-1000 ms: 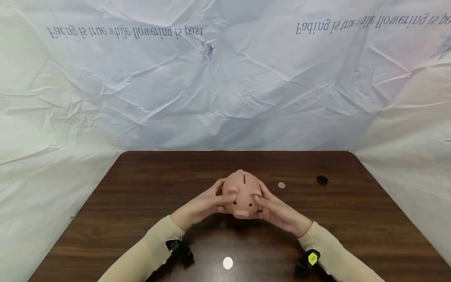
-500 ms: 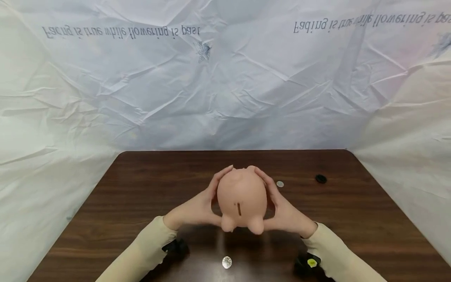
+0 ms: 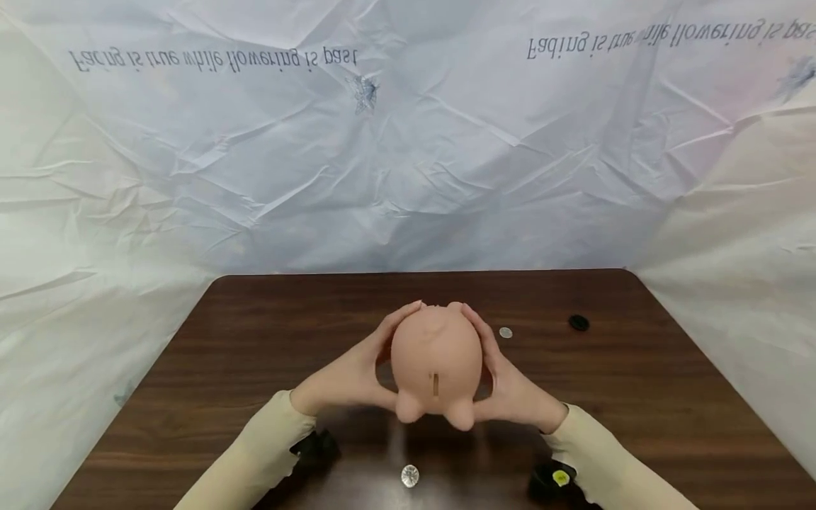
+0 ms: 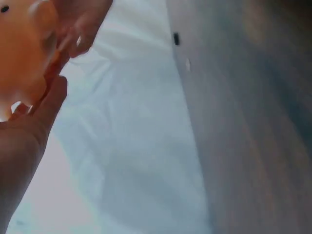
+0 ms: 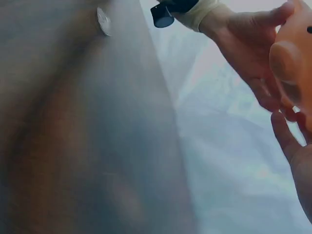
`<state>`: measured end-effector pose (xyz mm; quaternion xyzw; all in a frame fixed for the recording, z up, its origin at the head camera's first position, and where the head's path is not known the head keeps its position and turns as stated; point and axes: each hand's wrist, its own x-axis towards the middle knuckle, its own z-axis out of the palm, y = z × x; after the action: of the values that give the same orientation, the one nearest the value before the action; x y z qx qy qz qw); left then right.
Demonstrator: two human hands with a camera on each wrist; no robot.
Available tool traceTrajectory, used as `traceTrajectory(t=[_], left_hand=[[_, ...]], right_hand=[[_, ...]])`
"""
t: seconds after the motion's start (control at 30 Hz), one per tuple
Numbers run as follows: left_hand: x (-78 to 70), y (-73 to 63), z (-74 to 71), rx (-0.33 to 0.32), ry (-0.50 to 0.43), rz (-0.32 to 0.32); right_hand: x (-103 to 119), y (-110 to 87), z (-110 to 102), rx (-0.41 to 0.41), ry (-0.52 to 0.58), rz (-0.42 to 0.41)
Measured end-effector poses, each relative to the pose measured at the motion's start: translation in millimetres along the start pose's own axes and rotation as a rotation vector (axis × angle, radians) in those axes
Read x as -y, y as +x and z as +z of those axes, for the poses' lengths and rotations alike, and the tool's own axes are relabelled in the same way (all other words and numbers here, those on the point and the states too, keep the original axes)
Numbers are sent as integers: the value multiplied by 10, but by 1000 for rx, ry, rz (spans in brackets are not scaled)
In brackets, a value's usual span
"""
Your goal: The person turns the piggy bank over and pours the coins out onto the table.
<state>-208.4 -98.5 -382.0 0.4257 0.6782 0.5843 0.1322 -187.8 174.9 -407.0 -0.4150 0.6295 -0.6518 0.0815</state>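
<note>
In the head view a pink piggy bank [image 3: 437, 347] is held up between both hands, with its coin slot facing the camera and its ears toward the person. My left hand [image 3: 357, 375] grips its left side, fingers round the far part and thumb at an ear. On the other side my right hand [image 3: 515, 382] grips it the same way. One dark eye of the piggy bank [image 4: 22, 53] shows in the left wrist view. Both palms are partly hidden behind the pig's body.
A silver coin [image 3: 410, 476] lies near the front of the brown wooden table [image 3: 287, 312]. Another coin [image 3: 506, 332] lies right of the pig, and farther right is a round black piece [image 3: 579, 323]. White printed sheeting [image 3: 395, 177] hangs behind the table.
Both hands have tipped the piggy bank: its snout and eyes faced the camera at first, then the slot and top swung toward the person. Over the last half second it has barely moved.
</note>
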Motion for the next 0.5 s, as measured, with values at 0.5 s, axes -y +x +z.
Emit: traceTrajectory(t=[0.5], left_hand=[[-98,-47,58,-10,-69,4]], right_hand=[[39,21,101,-59,-108,-26]])
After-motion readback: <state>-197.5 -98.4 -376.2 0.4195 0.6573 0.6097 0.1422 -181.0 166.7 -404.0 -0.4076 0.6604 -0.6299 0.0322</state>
